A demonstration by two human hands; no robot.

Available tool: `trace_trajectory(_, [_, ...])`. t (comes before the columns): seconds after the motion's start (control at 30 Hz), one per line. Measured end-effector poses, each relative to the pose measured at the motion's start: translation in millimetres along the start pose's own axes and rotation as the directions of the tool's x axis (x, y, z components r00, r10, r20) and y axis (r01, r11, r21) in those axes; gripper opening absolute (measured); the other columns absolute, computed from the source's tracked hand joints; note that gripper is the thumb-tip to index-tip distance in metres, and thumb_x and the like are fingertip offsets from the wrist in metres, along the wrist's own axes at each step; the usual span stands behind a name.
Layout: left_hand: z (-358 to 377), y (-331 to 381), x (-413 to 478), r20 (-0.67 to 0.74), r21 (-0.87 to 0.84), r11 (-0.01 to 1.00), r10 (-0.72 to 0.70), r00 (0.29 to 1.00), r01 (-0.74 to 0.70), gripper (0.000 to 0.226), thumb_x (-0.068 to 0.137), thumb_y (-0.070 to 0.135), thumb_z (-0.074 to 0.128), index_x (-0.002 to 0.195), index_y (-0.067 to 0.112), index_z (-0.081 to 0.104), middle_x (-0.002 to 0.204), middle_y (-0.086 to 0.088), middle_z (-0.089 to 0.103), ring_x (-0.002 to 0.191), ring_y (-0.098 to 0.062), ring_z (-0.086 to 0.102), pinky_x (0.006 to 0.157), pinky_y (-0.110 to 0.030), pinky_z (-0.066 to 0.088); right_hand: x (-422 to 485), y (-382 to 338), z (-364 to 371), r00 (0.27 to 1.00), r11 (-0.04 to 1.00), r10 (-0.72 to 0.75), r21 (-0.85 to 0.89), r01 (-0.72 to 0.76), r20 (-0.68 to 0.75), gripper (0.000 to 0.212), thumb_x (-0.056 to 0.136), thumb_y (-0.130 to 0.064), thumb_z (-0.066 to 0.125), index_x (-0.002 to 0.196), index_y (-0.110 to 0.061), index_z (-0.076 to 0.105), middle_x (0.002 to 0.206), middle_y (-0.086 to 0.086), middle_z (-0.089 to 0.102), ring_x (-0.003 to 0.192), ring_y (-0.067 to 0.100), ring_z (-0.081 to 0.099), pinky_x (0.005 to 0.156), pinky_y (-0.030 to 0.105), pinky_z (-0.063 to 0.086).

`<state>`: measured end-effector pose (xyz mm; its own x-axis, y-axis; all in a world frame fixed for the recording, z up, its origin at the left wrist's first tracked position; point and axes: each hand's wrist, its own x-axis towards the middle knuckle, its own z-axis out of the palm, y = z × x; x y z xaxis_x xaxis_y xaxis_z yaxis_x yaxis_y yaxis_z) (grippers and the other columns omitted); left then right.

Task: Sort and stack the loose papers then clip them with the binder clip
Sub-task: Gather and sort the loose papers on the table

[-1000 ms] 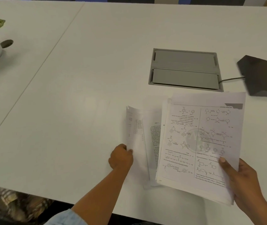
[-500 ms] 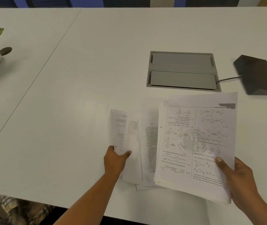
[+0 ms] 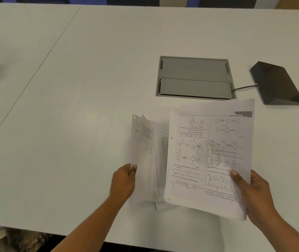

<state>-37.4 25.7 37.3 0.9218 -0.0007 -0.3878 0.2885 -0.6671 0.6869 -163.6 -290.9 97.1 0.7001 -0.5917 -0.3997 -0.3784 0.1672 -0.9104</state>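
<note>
Right hand (image 3: 254, 195) grips the paper stack (image 3: 210, 157), long axis running away toward the grey floor box (image 3: 194, 77); left hand (image 3: 124, 180) pinches loose sheets (image 3: 145, 160) beside it, on white table (image 3: 90, 88).

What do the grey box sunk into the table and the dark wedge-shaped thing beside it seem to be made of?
The grey box looks like matte painted metal or hard plastic: flat, even grey flaps with crisp straight edges and no shine. The look leaves open which. The dark wedge looks like matte black plastic: smooth slanted faces with a dull sheen, and a thin cable running to it. The table looks like smooth white laminate.
</note>
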Motion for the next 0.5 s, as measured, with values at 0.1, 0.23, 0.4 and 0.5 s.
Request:
trace_trajectory(0.1, [-15.8, -8.4, 0.2, -0.060, -0.054, 0.999, -0.002, 0.998, -0.001, 0.032, 0.101, 0.030, 0.050, 0.097, 0.005, 0.070, 0.091, -0.008, 0.074, 0.081, -0.027, 0.069, 0.074, -0.032, 0.055, 1.1, 0.5, 0.2, 1.000, 1.000, -0.016, -0.011, 0.015, -0.005, 0.055, 0.060, -0.055, 0.080, 0.101, -0.018, 0.072, 0.096, 0.000, 0.079, 0.088, 0.024, 0.075, 0.080, 0.041, 0.056])
trace_trajectory(0.23, [-41.4, -12.4, -3.9, -0.115, -0.141, 0.990, 0.013, 0.993, -0.030, 0.030, 0.102, 0.024, 0.049, 0.119, 0.009, 0.068, 0.107, -0.005, 0.073, 0.092, -0.021, 0.066, 0.081, -0.028, 0.051, 2.7, 3.3, -0.7, 1.000, 1.000, 0.007, -0.014, -0.008, -0.028, 0.017, 0.087, -0.021, 0.069, 0.103, -0.016, 0.071, 0.093, -0.001, 0.079, 0.095, 0.032, 0.072, 0.086, 0.048, 0.056])
trace_trajectory(0.4, [-70.3, -27.0, 0.5, -0.210, -0.241, 0.970, -0.076, 0.975, 0.024, 0.026, 0.100, 0.019, 0.053, 0.115, 0.005, 0.070, 0.105, -0.012, 0.073, 0.093, -0.029, 0.066, 0.080, -0.033, 0.048, 2.3, 1.3, 1.4, 1.000, 0.999, -0.004, -0.038, 0.005, 0.026, 0.012, 0.089, -0.017, 0.067, 0.099, -0.019, 0.072, 0.090, -0.004, 0.079, 0.082, 0.020, 0.076, 0.069, 0.032, 0.061])
trace_trajectory(0.5, [-88.3, -27.0, 2.0, -0.237, -0.438, 0.896, -0.193, 0.952, 0.073, 0.024, 0.098, 0.019, 0.058, 0.117, 0.009, 0.069, 0.102, -0.011, 0.071, 0.092, -0.032, 0.067, 0.078, -0.034, 0.051, 4.2, 0.1, 3.5, 1.000, 0.999, 0.001, -0.042, -0.001, 0.016, 0.011, 0.087, -0.015, 0.068, 0.097, -0.017, 0.072, 0.088, -0.002, 0.079, 0.078, 0.020, 0.076, 0.068, 0.033, 0.061])
